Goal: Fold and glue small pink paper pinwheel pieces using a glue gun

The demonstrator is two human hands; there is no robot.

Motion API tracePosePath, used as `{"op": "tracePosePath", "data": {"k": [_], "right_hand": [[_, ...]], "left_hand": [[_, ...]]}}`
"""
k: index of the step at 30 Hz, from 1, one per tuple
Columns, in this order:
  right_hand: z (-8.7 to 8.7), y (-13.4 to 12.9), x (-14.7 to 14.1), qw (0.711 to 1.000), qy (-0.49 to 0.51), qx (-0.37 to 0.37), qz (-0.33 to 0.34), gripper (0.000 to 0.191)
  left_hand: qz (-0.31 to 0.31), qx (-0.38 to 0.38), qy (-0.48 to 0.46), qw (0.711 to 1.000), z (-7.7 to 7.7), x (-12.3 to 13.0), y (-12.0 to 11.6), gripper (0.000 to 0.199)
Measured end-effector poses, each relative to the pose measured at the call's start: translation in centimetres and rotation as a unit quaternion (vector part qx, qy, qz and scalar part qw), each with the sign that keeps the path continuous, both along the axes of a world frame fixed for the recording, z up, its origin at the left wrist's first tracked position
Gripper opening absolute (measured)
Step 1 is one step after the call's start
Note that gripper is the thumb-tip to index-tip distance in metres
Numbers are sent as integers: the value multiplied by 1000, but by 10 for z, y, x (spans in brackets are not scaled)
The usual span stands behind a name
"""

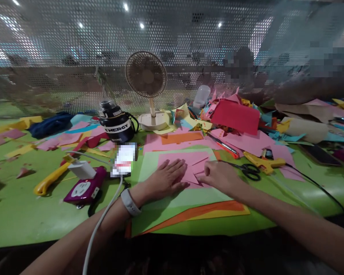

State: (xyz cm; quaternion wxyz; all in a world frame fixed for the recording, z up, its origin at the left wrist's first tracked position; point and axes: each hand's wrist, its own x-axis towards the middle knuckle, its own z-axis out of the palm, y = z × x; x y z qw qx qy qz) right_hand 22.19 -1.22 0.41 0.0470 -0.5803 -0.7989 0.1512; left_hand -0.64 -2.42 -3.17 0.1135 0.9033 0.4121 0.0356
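Note:
My left hand lies flat with its fingers spread over a pink paper piece, on top of pale green sheets. To its right, my right hand has curled fingers near the cut, pointed flaps of pink paper; whatever its fingertips hold is too small to make out. Orange and yellow sheets stick out beneath the green ones. Black-handled scissors lie just right of my right hand, beside a yellow glue gun.
A fan, a black bottle and heaped paper scraps stand along the back. On the left lie a lit phone, a purple power bank and a yellow-handled tool. A white cable crosses my left forearm.

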Motion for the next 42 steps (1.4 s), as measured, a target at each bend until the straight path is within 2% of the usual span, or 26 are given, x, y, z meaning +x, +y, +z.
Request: {"op": "tracePosePath", "data": {"k": [1,3,5,6,10,14,16,21,24,28,36,39,42], "right_hand": [[-2,-3,-1,998,1,55,29,17],[-7,-3,-3,988,39,105,108,16],[-11,4,-5,977,83,102,170,12],[-12,9,-6,975,98,88,181,11],[-10,29,-8,979,126,-4,159,22],[-9,35,-9,974,155,-57,156,23],[-11,34,-9,974,165,-50,150,19],[-15,30,-8,971,193,-62,123,19],[-17,29,-7,967,213,-66,127,21],[-20,30,-7,967,220,-62,109,25],[-31,31,-10,972,220,-37,67,8],[-31,30,-10,970,227,-41,69,4],[-30,30,-11,967,241,-49,71,5]], "left_hand": [[-2,-7,-1,1000,1,0,1,72],[-3,-16,-2,1000,4,-1,2,73],[3,-22,-4,1000,7,-1,2,73],[6,-24,-7,1000,8,-1,1,73],[16,0,-58,998,13,1,1,66],[83,84,-154,981,14,8,3,35],[98,76,-173,977,13,12,5,22],[94,3,-223,970,7,16,9,4],[91,-17,-239,967,5,15,11,8],[91,2,-246,965,2,14,10,7],[136,2,-251,958,-1,18,3,12],[109,22,-232,966,-1,17,-1,18],[46,70,-169,982,2,16,-6,21]]}}
